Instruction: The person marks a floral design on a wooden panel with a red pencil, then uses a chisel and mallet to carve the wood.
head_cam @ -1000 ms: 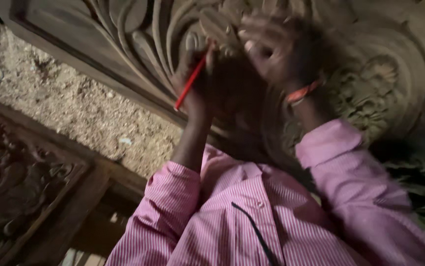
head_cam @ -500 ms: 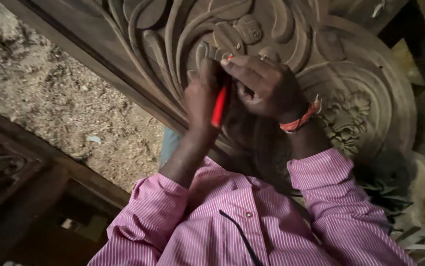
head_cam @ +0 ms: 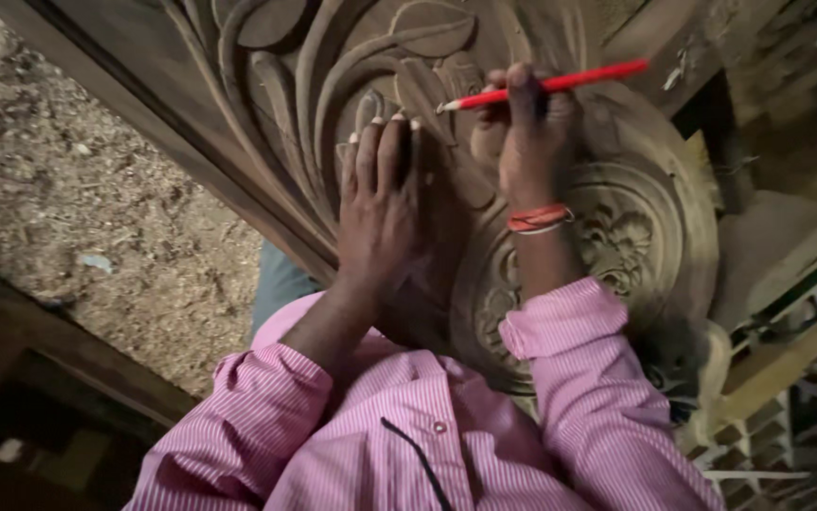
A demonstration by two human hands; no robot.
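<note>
Red pencil sits in the right hand, fingers closed around its middle, sharpened tip pointing left, shaft nearly level and tilted slightly up to the right. Pencil is over the carved wooden panel, above the round floral medallion; whether the tip touches wood cannot be told. Orange band on the right wrist. Left hand lies flat on the panel, fingers straight and close together, pointing up, holding nothing, just left of the right hand. Leaf and scroll relief runs under and above both hands; the hands cover part of the carving between them. Pink striped shirt sleeves fill the lower frame and hide the panel's lower edge. Dark cord hangs down the shirt front. Left of the panel, ground covered with sawdust and chips. Another dark wooden frame at lower left, in shadow. Right side: wooden slats and offcuts, cluttered, detail unclear.
</note>
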